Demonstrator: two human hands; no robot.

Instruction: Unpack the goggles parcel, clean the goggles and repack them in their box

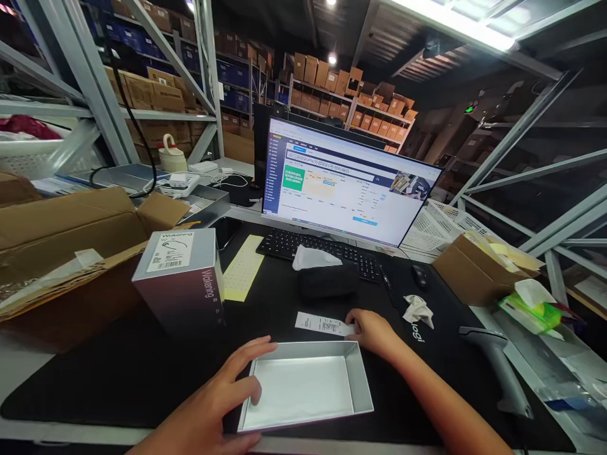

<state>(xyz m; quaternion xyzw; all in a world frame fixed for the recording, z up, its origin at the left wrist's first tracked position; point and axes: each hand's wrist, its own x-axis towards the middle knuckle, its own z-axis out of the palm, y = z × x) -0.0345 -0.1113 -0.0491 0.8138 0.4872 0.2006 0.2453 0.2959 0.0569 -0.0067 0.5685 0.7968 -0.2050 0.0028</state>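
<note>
Resting left hand point(213, 398) on box base point(301, 390)

Monitor text point(346, 183) too small to read; printed slip point(318, 323) partly covered by my right hand point(372, 332), its print illegible; my left forearm point(161, 443) cut off by the frame's lower edge.

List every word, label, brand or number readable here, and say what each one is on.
"Wakening": on the white label on top of the grey box.
"Wakening": printed on the side of that box.
"Logi": on the black desk mat, upside down from this view.
Label's smaller print: too small to read.
Paper slip: too small to read.
Monitor screen: too small to read.
</note>
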